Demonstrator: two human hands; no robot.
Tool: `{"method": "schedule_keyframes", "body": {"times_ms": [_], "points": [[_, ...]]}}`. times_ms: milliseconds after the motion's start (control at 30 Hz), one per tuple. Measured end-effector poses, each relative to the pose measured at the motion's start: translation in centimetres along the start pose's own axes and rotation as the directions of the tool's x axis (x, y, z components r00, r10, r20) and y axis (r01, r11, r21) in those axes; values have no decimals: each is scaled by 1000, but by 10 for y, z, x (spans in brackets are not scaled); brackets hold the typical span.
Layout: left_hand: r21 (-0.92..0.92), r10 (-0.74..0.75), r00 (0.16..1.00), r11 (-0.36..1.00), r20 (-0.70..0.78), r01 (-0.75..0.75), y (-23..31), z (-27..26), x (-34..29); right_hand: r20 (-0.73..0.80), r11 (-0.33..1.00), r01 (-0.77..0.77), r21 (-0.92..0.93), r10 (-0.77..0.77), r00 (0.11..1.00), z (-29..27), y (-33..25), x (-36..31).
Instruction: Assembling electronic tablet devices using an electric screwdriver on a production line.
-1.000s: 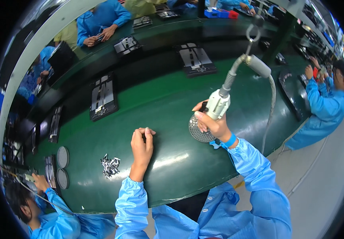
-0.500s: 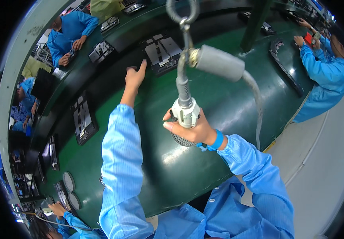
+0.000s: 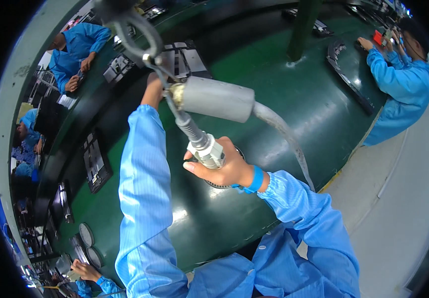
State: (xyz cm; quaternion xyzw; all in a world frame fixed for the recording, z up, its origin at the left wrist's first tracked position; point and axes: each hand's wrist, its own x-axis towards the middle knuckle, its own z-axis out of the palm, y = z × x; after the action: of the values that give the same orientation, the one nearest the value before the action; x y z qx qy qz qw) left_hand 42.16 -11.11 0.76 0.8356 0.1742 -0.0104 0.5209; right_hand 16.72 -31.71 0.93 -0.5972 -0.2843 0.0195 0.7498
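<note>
My right hand [image 3: 229, 166] is closed around a white-and-grey hand tool [image 3: 207, 150] that hangs from a ribbed hose. Beneath this hand the edge of a round, dark perforated disc shows; I cannot tell how it joins the tool. My left hand [image 3: 154, 90] reaches out to the near side of a flat black device with silver panels [image 3: 194, 60]. Its fingers are hidden behind the hanging fittings, so whether they touch the device is unclear. A thick grey cylinder [image 3: 219, 98] on the hose hangs between my hands and the camera.
More flat devices lie along the dark line, one a black-framed device [image 3: 95, 164] at the left. Two round discs [image 3: 86, 235] rest at the lower left. A green post [image 3: 304, 32] and a long curved black part [image 3: 348, 77] stand farther right. Co-workers in blue sit around.
My right hand has moved left with the tool, which now tilts, and the hanging hook and cylinder have swung left. My left hand's fingers, spread before, are now covered.
</note>
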Motion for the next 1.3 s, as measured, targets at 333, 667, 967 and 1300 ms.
{"method": "schedule_keyframes", "body": {"times_ms": [333, 667, 967, 1300], "points": [[164, 272, 894, 960, -355, -227, -55, -93, -121, -116, 966, -52, 253, 83, 990, 4, 8, -17], [78, 13, 943, 997, -334, 14, -160, -90, -399, -79, 985, -37, 170, 51, 996, -19, 21, -24], [85, 59, 982, 995, -181, -44, -164, -55, -467, 3, 974, -37, 222, 38, 999, -16, 21, -16], [493, 317, 797, 869, -514, -28, -203, -126, -471, -12, 981, -46, 189, 49, 999, -30, 25, -16]]}}
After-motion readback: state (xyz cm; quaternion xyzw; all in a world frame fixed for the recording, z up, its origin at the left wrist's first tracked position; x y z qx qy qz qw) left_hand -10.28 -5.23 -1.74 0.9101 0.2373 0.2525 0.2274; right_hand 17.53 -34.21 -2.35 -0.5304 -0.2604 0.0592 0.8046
